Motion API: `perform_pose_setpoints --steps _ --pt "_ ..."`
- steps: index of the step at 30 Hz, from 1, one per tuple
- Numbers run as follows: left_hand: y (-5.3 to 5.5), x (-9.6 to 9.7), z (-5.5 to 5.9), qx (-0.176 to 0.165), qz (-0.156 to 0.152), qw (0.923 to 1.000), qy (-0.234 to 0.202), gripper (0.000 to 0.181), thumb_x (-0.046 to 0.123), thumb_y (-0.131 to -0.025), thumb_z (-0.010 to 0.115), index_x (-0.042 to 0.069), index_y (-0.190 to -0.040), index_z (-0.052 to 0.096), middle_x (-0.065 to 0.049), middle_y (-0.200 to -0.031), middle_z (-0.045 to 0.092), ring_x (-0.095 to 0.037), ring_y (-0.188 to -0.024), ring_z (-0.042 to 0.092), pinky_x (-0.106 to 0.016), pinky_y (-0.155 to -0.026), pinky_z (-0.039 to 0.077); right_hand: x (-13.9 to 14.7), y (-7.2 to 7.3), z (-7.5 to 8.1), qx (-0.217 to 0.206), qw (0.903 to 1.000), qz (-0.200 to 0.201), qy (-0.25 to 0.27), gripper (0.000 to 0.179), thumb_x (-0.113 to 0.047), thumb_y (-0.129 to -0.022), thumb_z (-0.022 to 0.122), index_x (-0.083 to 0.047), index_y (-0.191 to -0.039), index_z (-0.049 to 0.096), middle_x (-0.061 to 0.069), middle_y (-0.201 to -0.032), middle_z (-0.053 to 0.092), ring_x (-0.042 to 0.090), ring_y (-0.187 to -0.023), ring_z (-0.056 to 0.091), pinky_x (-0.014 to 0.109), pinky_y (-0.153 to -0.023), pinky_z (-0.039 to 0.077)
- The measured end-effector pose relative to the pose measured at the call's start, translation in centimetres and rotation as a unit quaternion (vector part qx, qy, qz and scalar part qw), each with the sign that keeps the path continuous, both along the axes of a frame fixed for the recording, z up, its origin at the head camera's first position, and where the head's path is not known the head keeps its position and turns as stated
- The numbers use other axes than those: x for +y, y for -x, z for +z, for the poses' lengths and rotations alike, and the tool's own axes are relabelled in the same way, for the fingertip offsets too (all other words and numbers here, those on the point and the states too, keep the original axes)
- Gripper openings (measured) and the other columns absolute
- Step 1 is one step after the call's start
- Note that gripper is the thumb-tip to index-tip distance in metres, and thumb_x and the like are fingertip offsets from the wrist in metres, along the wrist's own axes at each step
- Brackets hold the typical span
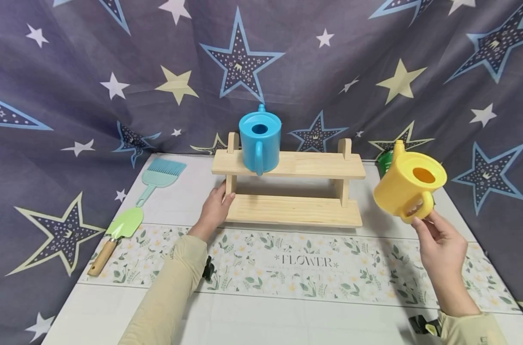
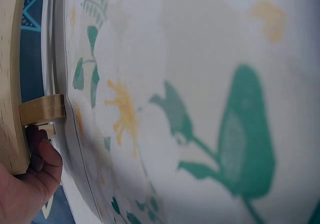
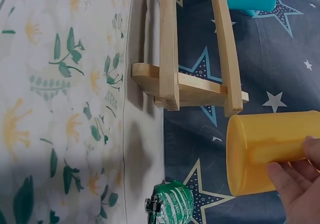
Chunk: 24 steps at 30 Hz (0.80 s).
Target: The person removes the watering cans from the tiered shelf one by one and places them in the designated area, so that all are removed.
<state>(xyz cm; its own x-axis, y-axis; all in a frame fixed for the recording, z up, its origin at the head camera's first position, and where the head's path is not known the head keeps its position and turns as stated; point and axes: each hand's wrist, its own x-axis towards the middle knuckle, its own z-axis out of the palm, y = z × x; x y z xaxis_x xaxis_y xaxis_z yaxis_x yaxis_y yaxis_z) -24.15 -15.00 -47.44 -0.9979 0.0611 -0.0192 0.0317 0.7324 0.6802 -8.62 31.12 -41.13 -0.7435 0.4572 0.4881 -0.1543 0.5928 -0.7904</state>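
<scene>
A two-tier wooden shelf [image 1: 293, 211] stands on the table, and a blue watering can [image 1: 270, 148] sits toward the left of its top tier. My left hand [image 1: 214, 208] grips the shelf's left end support; in the left wrist view its curled fingers [image 2: 47, 164] are at the wood. To the right of the shelf, my right hand [image 1: 444, 244] pinches the handle of a yellow watering can [image 1: 391, 191], which is raised and tilted. The right wrist view shows that yellow can [image 3: 250, 154] off the end of the shelf, its base toward the camera's left.
At the left lie a light-blue dustpan-shaped brush [image 1: 160, 172] and a green trowel [image 1: 128, 223] with a wooden handle. A green-and-white object with a metal clip [image 3: 175, 204] stands at the right back, partly behind the yellow can. A star-patterned curtain [image 1: 304, 28] hangs behind the table.
</scene>
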Motion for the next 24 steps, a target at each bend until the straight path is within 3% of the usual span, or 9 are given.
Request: perform_pose_setpoints --steps 14,24 --pt "0.0 0.1 0.1 0.003 0.004 1.0000 -0.006 0.056 0.032 -0.104 0.046 0.018 -0.155 0.027 -0.019 -0.123 0.050 -0.034 -0.112 0.052 -0.052 -0.098 0.040 0.2 -0.2 -0.7 -0.041 0.9991 -0.012 -0.006 0.038 -0.009 -0.092 0.068 -0.008 -0.130 0.063 -0.008 -0.111 0.066 -0.017 -0.086 0.058 0.005 -0.075 0.045" --pt "-0.1 0.1 0.1 0.006 0.001 1.0000 -0.001 0.056 0.034 -0.104 0.044 0.019 -0.155 0.027 -0.018 -0.125 0.050 -0.034 -0.113 0.051 -0.052 -0.099 0.040 0.3 -0.2 -1.3 -0.079 0.9966 -0.021 -0.010 0.039 -0.011 -0.093 0.068 -0.007 -0.131 0.062 0.009 -0.116 0.068 -0.020 -0.085 0.055 0.004 -0.075 0.044"
